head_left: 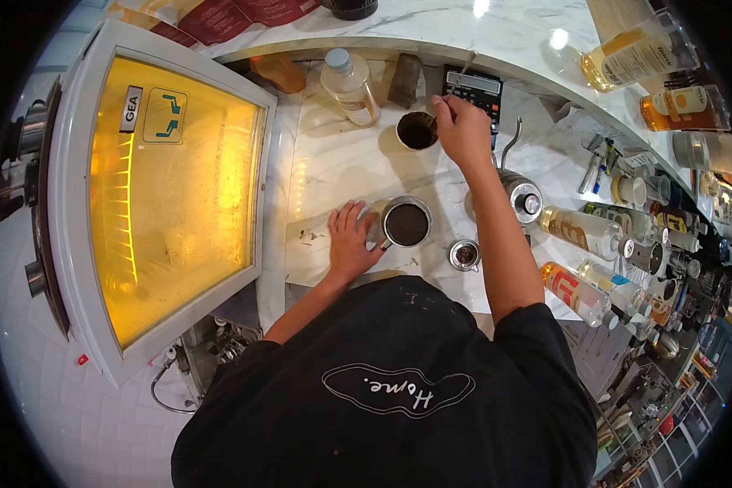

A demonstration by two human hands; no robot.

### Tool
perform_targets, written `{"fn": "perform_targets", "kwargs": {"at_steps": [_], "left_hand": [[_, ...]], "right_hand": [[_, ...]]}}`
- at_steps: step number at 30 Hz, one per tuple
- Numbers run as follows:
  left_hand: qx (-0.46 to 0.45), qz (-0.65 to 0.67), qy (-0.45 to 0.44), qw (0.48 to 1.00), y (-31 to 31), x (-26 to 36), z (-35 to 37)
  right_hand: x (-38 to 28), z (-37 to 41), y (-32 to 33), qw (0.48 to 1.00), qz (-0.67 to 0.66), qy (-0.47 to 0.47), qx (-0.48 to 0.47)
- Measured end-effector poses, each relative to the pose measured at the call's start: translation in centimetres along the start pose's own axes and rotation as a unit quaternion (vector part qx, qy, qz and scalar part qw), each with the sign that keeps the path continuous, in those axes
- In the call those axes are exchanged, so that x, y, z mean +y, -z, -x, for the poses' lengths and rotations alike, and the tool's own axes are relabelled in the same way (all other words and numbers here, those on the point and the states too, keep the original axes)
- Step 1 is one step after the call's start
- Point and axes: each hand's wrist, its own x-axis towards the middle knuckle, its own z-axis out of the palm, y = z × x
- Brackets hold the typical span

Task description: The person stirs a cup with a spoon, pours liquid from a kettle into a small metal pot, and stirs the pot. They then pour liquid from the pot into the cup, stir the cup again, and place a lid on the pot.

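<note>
From the head camera, a person in a black T-shirt with "Home." on it works at a white marbled counter, the two hands well apart. The left hand rests on the countertop with its fingers spread, its thumb beside the handle of a metal cup filled with something dark; whether the thumb presses on the handle, I cannot tell. The right hand, farther forward, has its fingers pinched around a slim utensil, mostly hidden by the hand. Just left of those fingertips stands a dark cup with dark contents. Beyond the right hand lies a black calculator, partly covered by it. Left of the right hand are a dark block and a clear bottle with a grey cap. Right of the right forearm stands a steel gooseneck kettle; between the forearm and the metal cup is a small round vessel holding dark bits. Left of the left hand, a cabinet marked GEA glows yellow behind its glass.
</note>
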Motion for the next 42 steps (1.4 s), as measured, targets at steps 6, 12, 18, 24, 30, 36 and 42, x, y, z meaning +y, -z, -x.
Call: {"fn": "perform_targets", "kwargs": {"at_steps": [6, 12, 18, 24, 30, 36, 42], "left_hand": [[-0.003, 0.001, -0.001, 1.000, 0.0, -0.1, 0.1], [-0.021, -0.019, 0.011, 1.000, 0.3, 0.2, 0.2], [-0.014, -0.010, 0.004, 1.000, 0.4, 0.2, 0.5], [0.024, -0.011, -0.022, 0.999, -0.5, -0.4, 0.8], [0.065, 0.011, -0.031, 0.997, -0.4, -0.8, 1.5], [0.148, 0.131, -0.065, 0.978, 2.7, -0.2, 1.7], [0.118, 0.220, -0.061, 0.966, 5.6, 1.5, 0.5]], "right_hand": [[0.3, 2.2, 1.8, 0.993, -0.045, 0.089, 0.070], [-0.3, 4.7, 2.9, 0.979, -0.169, -0.022, 0.112], [0.7, 6.7, 2.5, 0.922, -0.326, -0.123, 0.169], [0.1, 9.7, 4.5, 0.859, -0.444, -0.135, 0.214], [-3.5, 15.9, 8.5, 0.873, -0.420, -0.147, 0.200], [-4.1, 22.8, 9.4, 0.937, -0.310, -0.070, 0.147], [-4.7, 24.9, 7.9, 0.980, -0.167, 0.010, 0.108]]}}
